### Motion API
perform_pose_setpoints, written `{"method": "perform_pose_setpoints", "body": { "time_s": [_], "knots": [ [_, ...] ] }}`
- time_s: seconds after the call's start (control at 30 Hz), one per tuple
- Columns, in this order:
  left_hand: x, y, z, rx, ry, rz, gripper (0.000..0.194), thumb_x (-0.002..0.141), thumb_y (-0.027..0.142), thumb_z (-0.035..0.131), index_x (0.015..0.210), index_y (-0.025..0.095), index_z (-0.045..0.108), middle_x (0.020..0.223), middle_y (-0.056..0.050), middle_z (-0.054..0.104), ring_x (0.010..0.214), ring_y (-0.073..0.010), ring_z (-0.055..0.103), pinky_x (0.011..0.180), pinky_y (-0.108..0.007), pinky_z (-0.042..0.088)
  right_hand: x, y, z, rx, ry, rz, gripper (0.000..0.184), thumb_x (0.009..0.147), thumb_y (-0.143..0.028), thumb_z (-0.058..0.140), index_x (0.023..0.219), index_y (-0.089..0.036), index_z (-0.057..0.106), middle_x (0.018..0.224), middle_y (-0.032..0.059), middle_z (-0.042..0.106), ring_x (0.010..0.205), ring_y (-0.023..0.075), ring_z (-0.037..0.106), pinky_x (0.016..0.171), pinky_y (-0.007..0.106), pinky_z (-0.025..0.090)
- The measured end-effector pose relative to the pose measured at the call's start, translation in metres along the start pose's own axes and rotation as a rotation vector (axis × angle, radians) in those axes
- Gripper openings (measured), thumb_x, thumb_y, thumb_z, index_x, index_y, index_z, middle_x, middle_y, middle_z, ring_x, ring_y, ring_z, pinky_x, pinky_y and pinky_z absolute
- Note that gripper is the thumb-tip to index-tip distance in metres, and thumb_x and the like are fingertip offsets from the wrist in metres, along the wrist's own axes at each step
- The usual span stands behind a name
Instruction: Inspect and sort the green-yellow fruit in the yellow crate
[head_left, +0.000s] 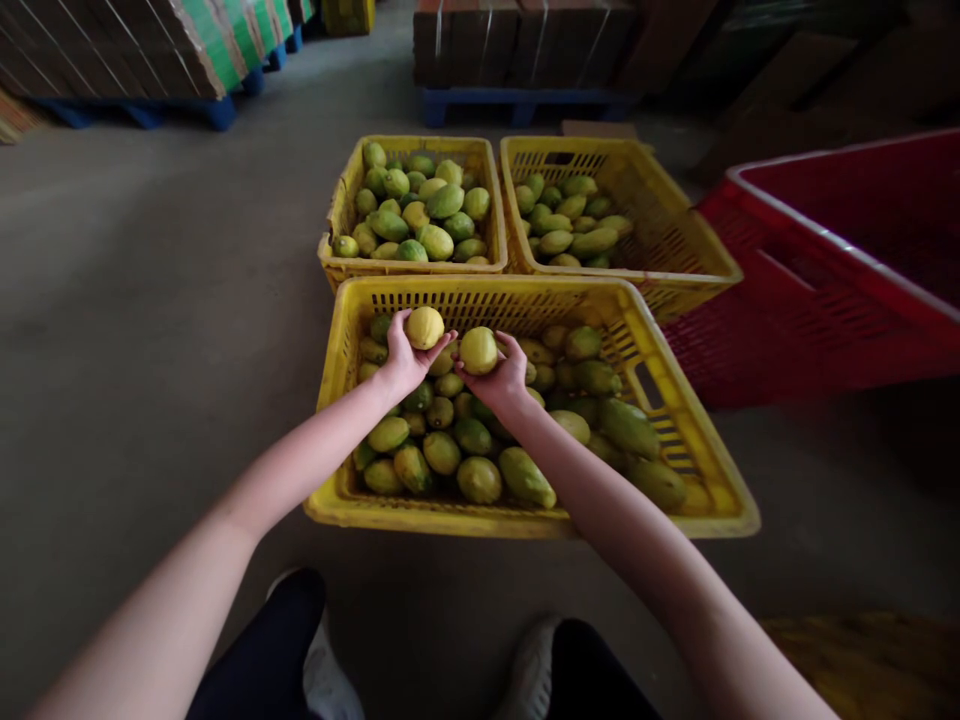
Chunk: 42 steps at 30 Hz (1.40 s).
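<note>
My left hand (405, 362) is closed around a round yellow fruit (424, 326), held up above the near yellow crate (345, 500). My right hand (501, 380) grips a second yellow fruit (478, 350) right beside it. Both hands hover over the far half of that crate, which holds several green and yellow-green fruits (480, 478). The two held fruits are almost touching.
Two more yellow crates of green fruit stand behind, one at the left (337, 215) and one at the right (675, 235). A red crate (810, 300) leans at the right. Stacked cartons on blue pallets (517, 100) line the back. My shoes (330, 680) are below on the concrete floor.
</note>
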<state>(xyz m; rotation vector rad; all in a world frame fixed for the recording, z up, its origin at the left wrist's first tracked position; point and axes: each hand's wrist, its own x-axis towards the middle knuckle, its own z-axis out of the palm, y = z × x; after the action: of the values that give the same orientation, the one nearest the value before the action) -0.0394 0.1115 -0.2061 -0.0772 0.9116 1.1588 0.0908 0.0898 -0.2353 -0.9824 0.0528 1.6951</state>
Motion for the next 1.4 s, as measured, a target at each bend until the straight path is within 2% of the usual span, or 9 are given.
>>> {"method": "perform_pose_setpoints", "body": {
  "time_s": [0.13,0.27,0.43,0.6,0.87,1.13,1.23,1.33,1.4],
  "knots": [
    [0.002,0.0,-0.001,-0.043,-0.039,-0.035,0.038,0.096,0.04,0.048,0.113,0.012,0.066,0.076,-0.007,0.066,0.071,-0.0197,0.072,0.053,-0.02,0.058,0.008,0.001,-0.003,0.082,-0.071,0.018,0.03,0.088,-0.024,0.037,0.105,-0.017,0.06,0.072,0.0069,0.068,0.066,0.0225,0.067,0.053,0.033,0.059],
    [0.005,0.001,-0.002,-0.024,-0.036,-0.116,0.042,0.099,0.039,0.042,0.12,0.007,0.062,0.077,-0.008,0.065,0.068,-0.0174,0.071,0.051,-0.017,0.057,0.01,0.001,-0.004,0.102,-0.087,0.103,0.033,0.092,-0.029,0.042,0.116,-0.012,0.057,0.075,0.0083,0.07,0.061,0.0204,0.066,0.05,0.029,0.059],
    [0.01,-0.003,-0.004,0.063,-0.007,-0.151,0.044,0.1,0.042,0.041,0.118,0.007,0.061,0.071,-0.007,0.064,0.055,-0.0147,0.065,0.046,-0.018,0.053,0.004,0.001,-0.001,0.084,-0.098,0.101,0.033,0.093,-0.032,0.039,0.111,-0.012,0.059,0.071,0.0081,0.068,0.056,0.0193,0.063,0.046,0.027,0.056],
    [0.018,-0.012,-0.008,0.242,0.005,-0.107,0.048,0.101,0.048,0.036,0.116,0.011,0.062,0.066,-0.004,0.061,0.047,-0.014,0.055,0.041,-0.021,0.047,0.005,0.003,-0.002,-0.019,-0.059,0.124,0.036,0.093,-0.041,0.036,0.102,-0.017,0.061,0.067,0.0075,0.065,0.055,0.0203,0.059,0.043,0.028,0.051],
    [0.03,-0.014,-0.013,0.348,0.046,-0.171,0.046,0.099,0.051,0.038,0.116,0.018,0.064,0.067,-0.003,0.056,0.049,-0.0156,0.048,0.04,-0.024,0.041,0.014,0.005,-0.006,-0.131,-0.037,0.163,0.044,0.095,-0.053,0.036,0.095,-0.018,0.062,0.067,0.0073,0.062,0.058,0.0203,0.056,0.045,0.028,0.048],
    [0.021,-0.012,-0.009,0.301,-0.055,0.043,0.024,0.092,0.031,0.055,0.108,0.021,0.069,0.085,0.0,0.07,0.069,-0.0135,0.062,0.062,-0.023,0.051,0.012,0.0,-0.002,-0.069,-0.037,0.008,0.008,0.092,-0.03,0.057,0.087,-0.024,0.061,0.071,-0.0017,0.067,0.063,0.0163,0.061,0.051,0.026,0.054],
    [0.015,-0.01,-0.005,0.274,-0.095,0.071,0.018,0.091,0.027,0.058,0.1,0.02,0.072,0.077,0.001,0.069,0.063,-0.0111,0.062,0.064,-0.023,0.052,0.01,-0.002,-0.002,-0.093,-0.04,-0.021,0.011,0.092,-0.033,0.058,0.087,-0.024,0.063,0.07,-0.0023,0.07,0.067,0.0177,0.066,0.057,0.029,0.057],
    [0.009,-0.007,-0.003,0.274,-0.141,0.128,0.012,0.088,0.023,0.062,0.087,0.017,0.072,0.072,0.001,0.07,0.061,-0.0096,0.062,0.065,-0.021,0.052,0.006,-0.003,-0.001,-0.145,-0.065,0.0,0.026,0.095,-0.042,0.051,0.085,-0.023,0.066,0.065,-0.0005,0.069,0.067,0.0203,0.068,0.057,0.031,0.057],
    [0.007,-0.006,-0.002,0.28,-0.177,0.142,0.018,0.089,0.025,0.06,0.078,0.015,0.072,0.069,-0.001,0.07,0.06,-0.0102,0.064,0.065,-0.021,0.052,0.003,-0.003,-0.001,-0.164,-0.075,0.024,0.034,0.096,-0.045,0.046,0.081,-0.021,0.066,0.061,0.0011,0.067,0.066,0.021,0.069,0.055,0.031,0.056]
  ]
}}
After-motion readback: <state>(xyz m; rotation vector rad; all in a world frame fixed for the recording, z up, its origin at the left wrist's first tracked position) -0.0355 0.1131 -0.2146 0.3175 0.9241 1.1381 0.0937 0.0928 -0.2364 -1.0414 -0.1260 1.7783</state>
